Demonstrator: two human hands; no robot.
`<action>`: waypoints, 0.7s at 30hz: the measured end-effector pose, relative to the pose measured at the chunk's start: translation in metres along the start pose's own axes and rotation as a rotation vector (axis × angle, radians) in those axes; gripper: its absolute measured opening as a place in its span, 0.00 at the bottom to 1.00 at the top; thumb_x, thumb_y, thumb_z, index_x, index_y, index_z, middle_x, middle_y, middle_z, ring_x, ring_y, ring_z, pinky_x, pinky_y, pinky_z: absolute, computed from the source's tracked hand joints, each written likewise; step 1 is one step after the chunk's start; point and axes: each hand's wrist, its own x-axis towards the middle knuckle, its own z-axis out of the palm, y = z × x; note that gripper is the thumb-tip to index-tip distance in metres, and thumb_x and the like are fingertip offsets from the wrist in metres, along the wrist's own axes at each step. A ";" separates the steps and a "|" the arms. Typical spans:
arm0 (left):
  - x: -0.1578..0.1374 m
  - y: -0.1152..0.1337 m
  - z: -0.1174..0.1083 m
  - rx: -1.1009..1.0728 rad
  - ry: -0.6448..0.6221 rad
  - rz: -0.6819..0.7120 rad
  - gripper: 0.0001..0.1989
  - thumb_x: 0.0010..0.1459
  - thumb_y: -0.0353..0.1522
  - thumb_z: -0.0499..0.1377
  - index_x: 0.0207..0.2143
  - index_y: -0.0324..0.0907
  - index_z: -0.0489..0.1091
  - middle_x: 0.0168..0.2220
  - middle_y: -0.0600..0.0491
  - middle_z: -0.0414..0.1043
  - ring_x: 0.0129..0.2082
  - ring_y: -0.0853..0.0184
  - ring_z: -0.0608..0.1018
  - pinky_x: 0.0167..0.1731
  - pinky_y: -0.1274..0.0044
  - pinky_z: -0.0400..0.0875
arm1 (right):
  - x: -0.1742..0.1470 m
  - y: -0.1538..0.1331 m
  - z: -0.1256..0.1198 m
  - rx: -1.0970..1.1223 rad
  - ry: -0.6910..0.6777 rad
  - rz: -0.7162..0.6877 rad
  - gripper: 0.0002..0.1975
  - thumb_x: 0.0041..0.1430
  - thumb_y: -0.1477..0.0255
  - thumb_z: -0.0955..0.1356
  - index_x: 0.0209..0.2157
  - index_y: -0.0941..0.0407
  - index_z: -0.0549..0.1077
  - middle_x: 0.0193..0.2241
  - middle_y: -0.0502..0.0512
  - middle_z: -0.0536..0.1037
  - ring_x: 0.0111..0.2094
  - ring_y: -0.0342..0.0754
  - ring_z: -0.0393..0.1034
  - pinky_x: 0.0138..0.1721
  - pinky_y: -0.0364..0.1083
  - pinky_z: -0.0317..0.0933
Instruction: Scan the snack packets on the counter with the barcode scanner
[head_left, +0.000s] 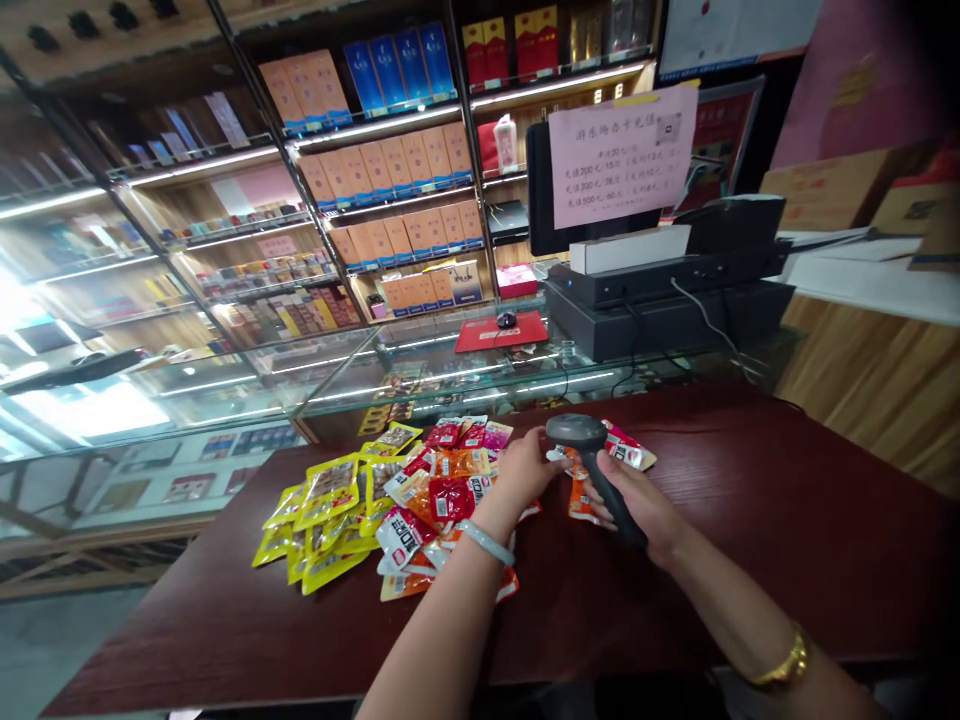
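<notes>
A dark grey handheld barcode scanner [616, 497] is gripped by its handle in my right hand [643, 502], its head tilted over small snack packets. My left hand [526, 466], wearing a pale bangle, pinches the edge of a snack packet [574, 464] just below the scanner head. An orange packet [581, 502] lies partly behind the scanner and my right fingers. A red and white packet [628, 446] rests to the right. Left of my left hand is a loose pile of red, orange and white packets [451, 498]. Beside it sits a heap of yellow clear-windowed packets [328, 500].
The dark red wooden table [720, 500] meets a glass display counter [352, 385]. On the glass are a red mouse mat [480, 335] with a mouse [507, 320], and a black cash drawer [600, 325] with cables. A monitor carries a pink paper sign [622, 160]. Shelves of boxes stand behind.
</notes>
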 end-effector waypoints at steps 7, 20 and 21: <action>-0.031 -0.053 -0.041 0.632 -0.018 -0.033 0.25 0.46 0.45 0.67 0.44 0.43 0.72 0.50 0.42 0.71 0.54 0.48 0.67 0.54 0.59 0.57 | -0.002 0.009 0.005 -0.041 -0.043 0.088 0.24 0.55 0.48 0.69 0.38 0.54 0.67 0.18 0.41 0.63 0.15 0.36 0.52 0.15 0.36 0.45; 0.004 -0.050 -0.014 0.517 -0.124 -0.001 0.31 0.41 0.47 0.68 0.46 0.43 0.68 0.53 0.41 0.69 0.57 0.48 0.67 0.54 0.60 0.58 | -0.011 0.023 0.000 -0.049 -0.054 0.150 0.22 0.56 0.49 0.69 0.33 0.53 0.62 0.19 0.40 0.62 0.14 0.35 0.51 0.15 0.36 0.43; 0.006 -0.049 -0.011 0.482 -0.099 0.012 0.28 0.44 0.47 0.67 0.45 0.43 0.69 0.50 0.43 0.72 0.55 0.49 0.69 0.54 0.60 0.59 | -0.013 0.022 -0.003 -0.049 -0.042 0.147 0.22 0.55 0.49 0.69 0.33 0.53 0.62 0.19 0.41 0.62 0.14 0.35 0.51 0.15 0.36 0.43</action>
